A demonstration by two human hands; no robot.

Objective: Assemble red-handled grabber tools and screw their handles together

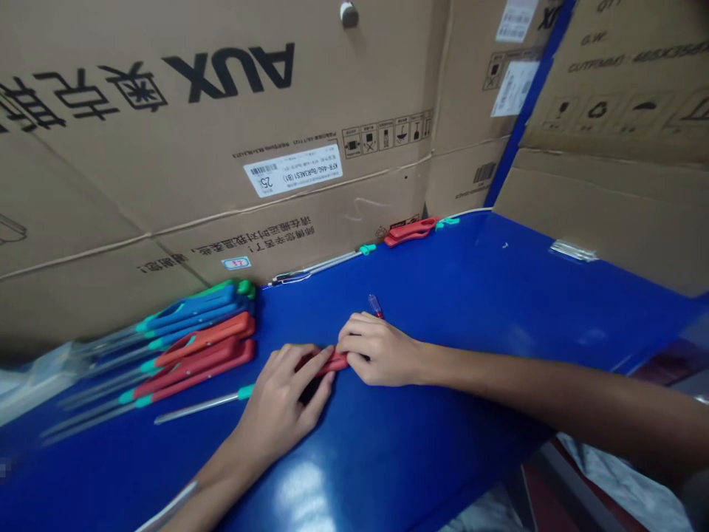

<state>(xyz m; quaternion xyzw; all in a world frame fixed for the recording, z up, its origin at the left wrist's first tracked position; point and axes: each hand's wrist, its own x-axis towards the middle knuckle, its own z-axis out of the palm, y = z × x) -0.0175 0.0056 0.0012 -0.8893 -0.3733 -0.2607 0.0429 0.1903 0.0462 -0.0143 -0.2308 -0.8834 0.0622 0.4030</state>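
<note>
My left hand [285, 403] and my right hand [379, 347] work on one red-handled tool [333, 362] that resembles a long-neck lighter. Its teal collar and thin metal tube stick out to the left from under my left hand. The left fingers wrap round the handle's body, while my right fingertips pinch its right end. Much of the handle is hidden by both hands. Just beyond my right hand lies a small clear-purple piece with a red end [375, 304], partly covered by the hand.
A stack of similar tools with red, orange, blue and green handles [204, 347] lies left. Against the cardboard box wall [166, 162] rest thin metal rods [332, 262] and red handle pieces [410, 231]. More cardboard [614, 199] encloses the blue tabletop [470, 295] at right.
</note>
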